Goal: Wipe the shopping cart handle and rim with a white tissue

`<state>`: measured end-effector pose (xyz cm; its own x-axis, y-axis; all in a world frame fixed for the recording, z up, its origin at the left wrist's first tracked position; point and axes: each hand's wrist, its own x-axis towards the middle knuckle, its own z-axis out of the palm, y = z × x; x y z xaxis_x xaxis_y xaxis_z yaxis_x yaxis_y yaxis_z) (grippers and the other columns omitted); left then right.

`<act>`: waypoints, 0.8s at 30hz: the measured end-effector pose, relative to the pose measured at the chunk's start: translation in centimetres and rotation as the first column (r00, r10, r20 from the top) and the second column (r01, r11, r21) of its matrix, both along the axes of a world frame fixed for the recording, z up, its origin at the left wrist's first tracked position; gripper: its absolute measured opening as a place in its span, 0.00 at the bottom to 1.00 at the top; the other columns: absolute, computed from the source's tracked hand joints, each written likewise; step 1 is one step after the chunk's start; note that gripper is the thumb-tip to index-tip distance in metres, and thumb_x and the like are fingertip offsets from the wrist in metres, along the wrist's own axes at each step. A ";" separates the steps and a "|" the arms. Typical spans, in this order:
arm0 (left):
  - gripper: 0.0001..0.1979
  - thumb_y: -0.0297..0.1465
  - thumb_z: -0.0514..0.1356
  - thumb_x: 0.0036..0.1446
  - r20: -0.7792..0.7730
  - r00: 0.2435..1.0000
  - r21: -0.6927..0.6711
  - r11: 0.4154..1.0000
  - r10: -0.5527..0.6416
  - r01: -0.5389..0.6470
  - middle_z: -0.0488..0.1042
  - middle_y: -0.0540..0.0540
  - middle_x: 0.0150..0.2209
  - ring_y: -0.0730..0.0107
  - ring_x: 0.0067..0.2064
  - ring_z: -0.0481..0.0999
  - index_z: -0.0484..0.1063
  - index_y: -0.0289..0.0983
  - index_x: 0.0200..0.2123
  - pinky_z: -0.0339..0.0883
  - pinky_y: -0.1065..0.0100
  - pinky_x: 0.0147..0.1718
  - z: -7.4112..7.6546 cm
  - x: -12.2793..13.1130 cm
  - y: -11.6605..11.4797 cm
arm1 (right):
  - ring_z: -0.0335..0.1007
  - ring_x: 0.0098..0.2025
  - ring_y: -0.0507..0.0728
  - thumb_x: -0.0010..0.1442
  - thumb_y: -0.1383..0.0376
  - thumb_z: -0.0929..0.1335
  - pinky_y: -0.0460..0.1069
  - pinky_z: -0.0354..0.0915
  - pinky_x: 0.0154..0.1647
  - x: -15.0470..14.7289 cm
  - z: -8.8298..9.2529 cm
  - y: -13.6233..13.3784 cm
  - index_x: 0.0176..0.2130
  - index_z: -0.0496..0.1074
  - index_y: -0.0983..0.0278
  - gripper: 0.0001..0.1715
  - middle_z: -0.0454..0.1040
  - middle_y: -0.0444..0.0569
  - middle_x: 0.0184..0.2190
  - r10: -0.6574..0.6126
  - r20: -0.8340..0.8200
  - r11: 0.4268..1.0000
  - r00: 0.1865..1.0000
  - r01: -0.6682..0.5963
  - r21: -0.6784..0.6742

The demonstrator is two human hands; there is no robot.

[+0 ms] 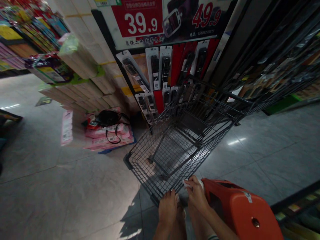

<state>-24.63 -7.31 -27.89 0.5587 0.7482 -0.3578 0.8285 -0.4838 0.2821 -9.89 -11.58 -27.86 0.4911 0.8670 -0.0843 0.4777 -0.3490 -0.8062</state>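
Note:
A grey wire shopping cart point(170, 155) stands in front of me, its near end by my hands. My left hand point(168, 205) is closed with fingers curled at the cart's near rim; what it holds is hidden, though a bit of white shows beside the fingers. Just right of it, my right hand point(196, 193) pinches a small white piece point(186, 184), possibly tissue or cloth. Close to my right forearm is a large orange plastic object point(252, 213) with a round metal fitting on top; its kind is unclear.
Packaged belts point(155, 68) hang on a rack beneath a price sign point(140, 23). Left of it are stacked cartons point(77, 63) and pink packs point(110, 136) with a black bag point(108, 117) on top. Dark shelving point(282, 70) runs along the right. Grey tiles point(95, 186) cover the floor.

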 end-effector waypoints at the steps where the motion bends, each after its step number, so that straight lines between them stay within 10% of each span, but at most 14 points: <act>1: 0.16 0.27 0.43 0.65 -0.006 1.000 -0.002 1.000 0.001 -0.001 0.76 0.47 0.35 0.67 0.37 0.76 0.71 0.41 0.40 0.66 0.68 0.34 -0.1 0.0 0.0 | 0.69 0.34 0.54 0.52 0.76 0.60 0.48 0.70 0.37 0.0 0.0 -0.1 0.35 0.77 0.64 0.19 0.68 0.48 0.30 0.011 0.014 1.000 1.000 -0.011 0.006; 10: 0.13 0.28 0.46 0.63 -0.076 0.997 -0.069 0.998 -0.019 0.014 0.76 0.45 0.37 0.64 0.40 0.76 0.70 0.38 0.42 0.67 0.66 0.36 -1.4 0.4 -0.3 | 0.67 0.31 0.53 0.57 0.74 0.58 0.48 0.68 0.37 2.5 -1.0 -0.7 0.39 0.75 0.64 0.20 0.67 0.49 0.31 0.088 0.178 0.992 0.980 -0.102 0.069; 24: 0.14 0.32 0.46 0.65 -0.132 0.991 -0.074 0.997 0.015 -0.025 0.74 0.43 0.42 0.63 0.47 0.73 0.70 0.37 0.45 0.69 0.64 0.42 -1.1 1.1 -0.6 | 0.66 0.33 0.55 0.57 0.68 0.59 0.52 0.69 0.38 20.1 -1.4 2.0 0.38 0.76 0.66 0.19 0.66 0.52 0.35 0.062 0.326 0.995 0.943 -0.082 0.048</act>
<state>-23.57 -7.89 -29.02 0.4888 0.7269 -0.4825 0.8698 -0.4485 0.2055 10.20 -9.62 -29.25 0.4191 0.8998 0.1215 0.7383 -0.2598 -0.6225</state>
